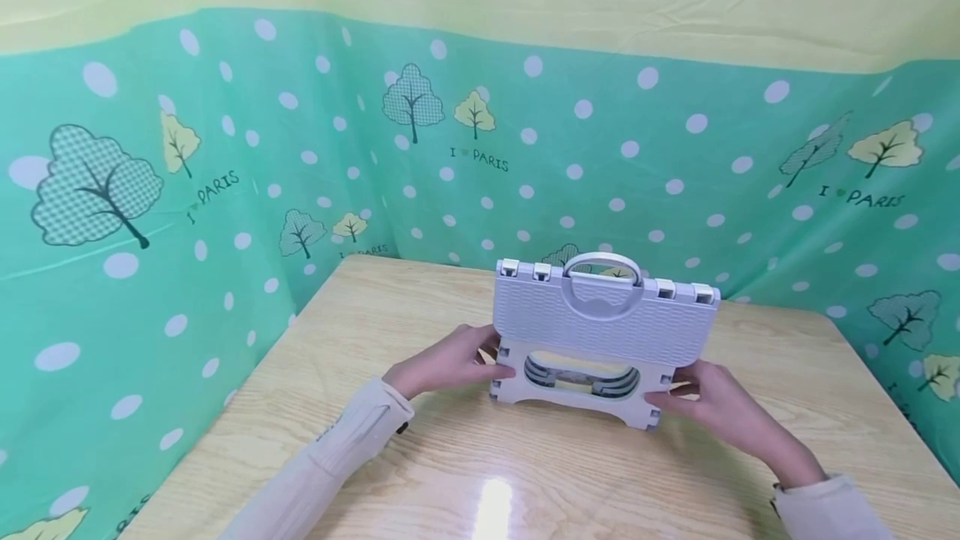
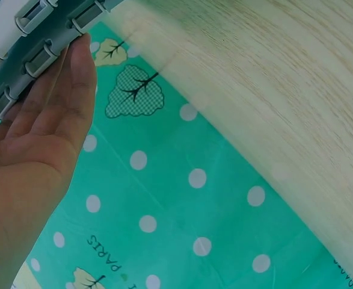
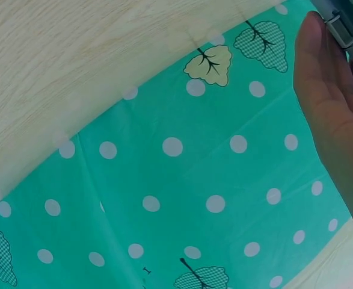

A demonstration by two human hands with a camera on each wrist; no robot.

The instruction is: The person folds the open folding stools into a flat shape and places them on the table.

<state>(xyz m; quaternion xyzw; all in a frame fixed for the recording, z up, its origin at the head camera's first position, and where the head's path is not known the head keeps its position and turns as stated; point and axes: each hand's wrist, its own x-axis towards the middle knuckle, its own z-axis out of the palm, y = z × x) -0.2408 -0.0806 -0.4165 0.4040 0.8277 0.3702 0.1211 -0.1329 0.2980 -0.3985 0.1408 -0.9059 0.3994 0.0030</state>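
Observation:
A pale plastic folding step stool [image 1: 532, 311], with a woven-textured panel and a loop handle [image 1: 604, 258] on top, stands partly folded on the table. A wide oval opening in its lower panel shows grey inner ribs. My left hand [image 1: 448, 363] grips the lower left side, its thumb on the front face. On the opposite side my right hand [image 1: 726, 407] holds the lower right edge, also thumb in front. Hinge joints on the stool [image 2: 39, 60] show beside the left fingers in the left wrist view. Only a corner of the stool [image 3: 340, 29] appears in the right wrist view.
The stool stands on a light wood-grain table [image 1: 442, 465]. Behind and to the left hangs a green cloth [image 1: 480, 198] with white dots and printed trees, meeting the table's edges. A bright reflection lies on the tabletop near the front.

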